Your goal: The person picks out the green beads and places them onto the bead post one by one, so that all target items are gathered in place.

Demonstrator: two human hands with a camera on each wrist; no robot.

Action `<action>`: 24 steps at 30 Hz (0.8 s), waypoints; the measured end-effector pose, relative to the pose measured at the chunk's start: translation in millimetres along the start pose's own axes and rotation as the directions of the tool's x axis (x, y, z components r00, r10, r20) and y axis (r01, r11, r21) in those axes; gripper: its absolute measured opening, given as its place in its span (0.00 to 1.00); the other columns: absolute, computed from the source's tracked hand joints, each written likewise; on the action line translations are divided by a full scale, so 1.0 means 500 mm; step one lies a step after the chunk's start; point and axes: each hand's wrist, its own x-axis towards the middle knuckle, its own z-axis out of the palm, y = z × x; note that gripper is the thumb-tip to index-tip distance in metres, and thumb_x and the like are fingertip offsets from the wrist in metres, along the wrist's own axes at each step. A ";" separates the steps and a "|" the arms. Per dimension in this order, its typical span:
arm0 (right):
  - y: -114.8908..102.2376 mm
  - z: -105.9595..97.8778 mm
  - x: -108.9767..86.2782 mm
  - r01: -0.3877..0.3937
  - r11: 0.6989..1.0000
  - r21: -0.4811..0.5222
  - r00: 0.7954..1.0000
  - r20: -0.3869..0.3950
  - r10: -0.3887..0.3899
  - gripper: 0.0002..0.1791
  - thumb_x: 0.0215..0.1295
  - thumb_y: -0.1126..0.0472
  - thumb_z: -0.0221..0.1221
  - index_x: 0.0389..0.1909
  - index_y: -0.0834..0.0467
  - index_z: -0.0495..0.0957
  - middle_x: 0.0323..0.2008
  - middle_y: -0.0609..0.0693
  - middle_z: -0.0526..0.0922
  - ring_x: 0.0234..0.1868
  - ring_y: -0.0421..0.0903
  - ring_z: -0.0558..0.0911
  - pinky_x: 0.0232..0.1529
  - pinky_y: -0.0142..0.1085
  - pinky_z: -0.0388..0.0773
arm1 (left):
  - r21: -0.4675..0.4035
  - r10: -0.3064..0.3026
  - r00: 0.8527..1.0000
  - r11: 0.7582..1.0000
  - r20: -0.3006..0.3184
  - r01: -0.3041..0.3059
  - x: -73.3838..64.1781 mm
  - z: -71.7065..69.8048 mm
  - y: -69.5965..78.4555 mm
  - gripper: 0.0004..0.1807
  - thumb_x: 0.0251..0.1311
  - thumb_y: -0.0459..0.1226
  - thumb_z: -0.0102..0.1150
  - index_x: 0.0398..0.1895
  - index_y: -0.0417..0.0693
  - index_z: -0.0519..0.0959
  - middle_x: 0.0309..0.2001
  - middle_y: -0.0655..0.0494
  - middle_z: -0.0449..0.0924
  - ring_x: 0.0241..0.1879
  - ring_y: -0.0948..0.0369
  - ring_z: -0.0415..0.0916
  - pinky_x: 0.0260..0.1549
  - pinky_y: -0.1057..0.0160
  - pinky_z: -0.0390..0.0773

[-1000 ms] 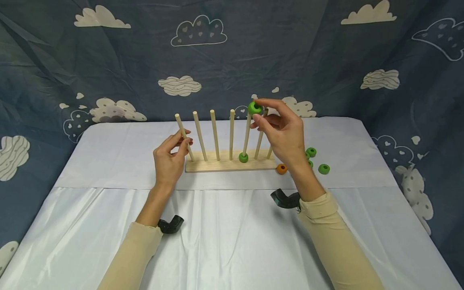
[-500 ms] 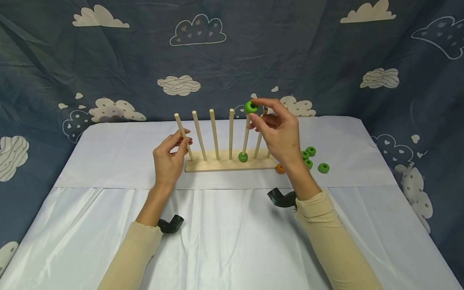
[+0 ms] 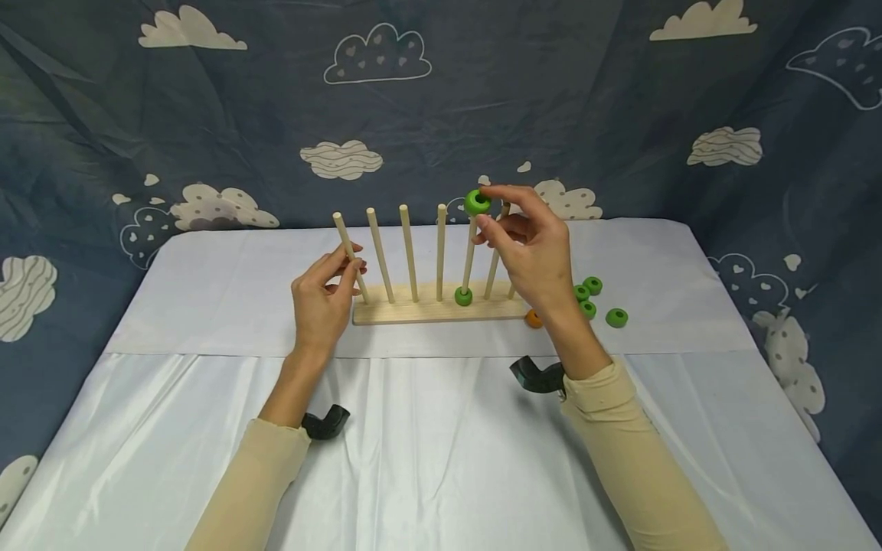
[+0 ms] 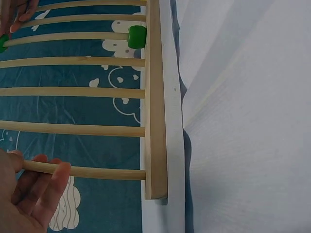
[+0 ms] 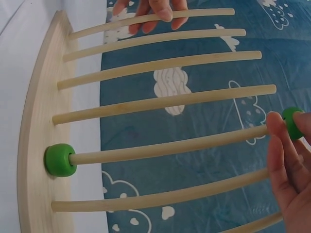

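A wooden rack with a flat base (image 3: 406,312) and several upright pegs stands on the white table. My left hand (image 3: 322,295) pinches the leftmost peg (image 3: 343,233) between thumb and fingers. With thumb and forefinger, my right hand (image 3: 534,245) holds a green bead (image 3: 477,202) at the top of the fifth peg (image 5: 170,146). Fingers cover that peg's tip in the right wrist view, so I cannot tell whether the bead is threaded on it. Another green bead (image 5: 60,160) sits at the foot of the same peg, against the base.
Several loose green beads (image 3: 616,317) lie right of the rack. An orange bead (image 3: 534,319), partly behind my right wrist, lies by the base's right end. A dark cloth with clouds (image 3: 537,99) hangs behind the white table (image 3: 413,444).
My right hand has shifted slightly left with the green bead, bringing it over the fifth peg's top, then held nearly still. My left hand stays on the leftmost peg.
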 end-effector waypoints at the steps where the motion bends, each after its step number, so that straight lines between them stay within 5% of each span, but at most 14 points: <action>1: 0.000 -0.001 0.000 -0.001 1.000 0.000 1.000 0.000 0.001 0.21 0.68 0.69 0.66 0.61 0.62 0.81 0.50 0.56 0.82 0.33 0.36 0.87 0.38 0.24 0.86 | -0.014 -0.001 1.000 1.000 0.003 0.001 0.000 0.001 0.000 0.11 0.69 0.28 0.64 0.52 0.36 0.87 0.39 0.39 0.89 0.37 0.47 0.88 0.29 0.74 0.88; 11: 0.004 -0.005 -0.005 -0.031 0.999 -0.018 0.999 0.008 0.031 0.21 0.67 0.68 0.68 0.61 0.60 0.82 0.46 0.33 0.78 0.35 0.35 0.87 0.40 0.24 0.86 | -0.071 0.001 1.000 0.998 -0.004 -0.001 -0.002 0.004 -0.003 0.11 0.69 0.27 0.63 0.51 0.35 0.87 0.37 0.38 0.87 0.36 0.53 0.87 0.32 0.71 0.89; 17: 0.002 -0.007 -0.007 -0.027 1.000 0.002 1.000 0.011 0.027 0.20 0.67 0.69 0.68 0.59 0.61 0.83 0.49 0.40 0.81 0.36 0.36 0.87 0.41 0.25 0.86 | -0.062 -0.005 1.000 0.998 -0.008 0.005 -0.003 0.005 -0.004 0.11 0.69 0.27 0.62 0.51 0.35 0.87 0.37 0.38 0.88 0.35 0.61 0.86 0.32 0.73 0.89; 24: -0.001 -0.018 -0.013 -0.020 1.000 -0.013 1.000 -0.002 0.020 0.20 0.66 0.70 0.68 0.59 0.61 0.83 0.56 0.51 0.81 0.39 0.35 0.87 0.46 0.24 0.87 | -0.069 -0.012 1.000 0.998 -0.008 0.012 -0.003 0.005 -0.004 0.11 0.69 0.26 0.62 0.51 0.34 0.86 0.37 0.38 0.87 0.36 0.51 0.86 0.32 0.72 0.89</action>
